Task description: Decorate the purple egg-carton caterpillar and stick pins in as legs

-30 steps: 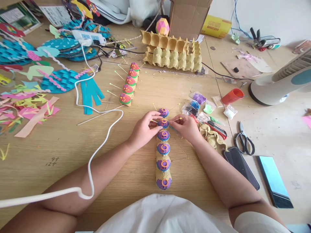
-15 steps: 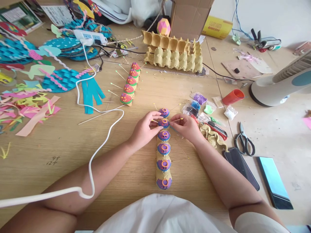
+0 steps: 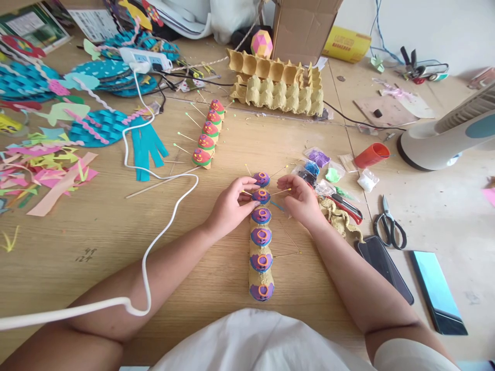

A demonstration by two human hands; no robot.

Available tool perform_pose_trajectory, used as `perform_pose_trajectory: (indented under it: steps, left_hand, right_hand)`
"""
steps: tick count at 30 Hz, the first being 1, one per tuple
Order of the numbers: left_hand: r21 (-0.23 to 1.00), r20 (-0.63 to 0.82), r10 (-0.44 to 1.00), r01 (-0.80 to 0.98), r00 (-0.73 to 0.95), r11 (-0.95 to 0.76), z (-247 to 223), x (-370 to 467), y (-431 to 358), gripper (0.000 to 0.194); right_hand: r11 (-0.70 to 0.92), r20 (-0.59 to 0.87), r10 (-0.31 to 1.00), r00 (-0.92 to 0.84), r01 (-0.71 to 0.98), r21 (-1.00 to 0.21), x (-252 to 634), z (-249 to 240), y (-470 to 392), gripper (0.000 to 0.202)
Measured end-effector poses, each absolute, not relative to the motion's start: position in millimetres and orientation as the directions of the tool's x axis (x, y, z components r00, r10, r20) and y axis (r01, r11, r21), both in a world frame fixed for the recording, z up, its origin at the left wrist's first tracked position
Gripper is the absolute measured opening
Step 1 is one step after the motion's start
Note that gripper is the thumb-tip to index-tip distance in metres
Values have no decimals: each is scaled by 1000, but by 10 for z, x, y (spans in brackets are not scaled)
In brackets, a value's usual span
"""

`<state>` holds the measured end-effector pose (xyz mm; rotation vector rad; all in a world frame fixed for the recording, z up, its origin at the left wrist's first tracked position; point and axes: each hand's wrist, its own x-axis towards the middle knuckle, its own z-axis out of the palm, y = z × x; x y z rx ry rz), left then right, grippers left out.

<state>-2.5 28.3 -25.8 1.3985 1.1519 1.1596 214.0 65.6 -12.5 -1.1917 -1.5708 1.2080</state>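
While pinched at its second dome by the left hand (image 3: 232,206), purple egg-carton caterpillar (image 3: 261,242) lying lengthwise at table centre, head end toward twelve o'clock, tail toward six. Left fingertips closed on the nine o'clock side of that dome, steadying it. Right hand (image 3: 301,201) at three o'clock of the same dome, thumb and forefinger nipped on the tip of a yellow-headed stick (image 3: 281,192) already seated in the dome's flank (grip small, so exact contact hard to confirm). Judged step: setting side sticks into the domes, second segment in hand, four domes nearer the body bare of them. Next move likely calls for a straight, gentle push along the stick's axis with the carton braced, else bending or tearing of the soft pulp. Loose sticks (image 3: 288,247) at four o'clock of the body. Farther out: finished red-and-green caterpillar (image 3: 207,135) at eleven o'clock, clay packets (image 3: 317,157) at two, scissors (image 3: 389,221) and two phones (image 3: 410,273) at three to four, white cable (image 3: 154,226) at nine, egg cartons (image 3: 276,85) at twelve
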Motion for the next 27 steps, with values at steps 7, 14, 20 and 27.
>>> perform_pose_trajectory:
  steps: [7, 14, 20, 27]
  left_hand:
    - [996, 84, 994, 32, 72, -86, -278, -27, 289, 49]
    - [995, 89, 994, 27, 59, -91, -295, -31, 290, 48]
    - [997, 82, 995, 12, 50, -82, -313, -36, 300, 47]
    - [999, 53, 998, -7, 42, -53, -326, -31, 307, 48]
  right_hand:
    - [270, 255, 963, -87, 273, -924, 2139, -152, 624, 50]
    - [360, 351, 931, -95, 390, -848, 2140, -163, 607, 53]
    - [241, 283, 949, 139, 262, -935, 2169, -143, 643, 41]
    - [368, 457, 828, 325, 301, -880, 2118, 93, 536, 29]
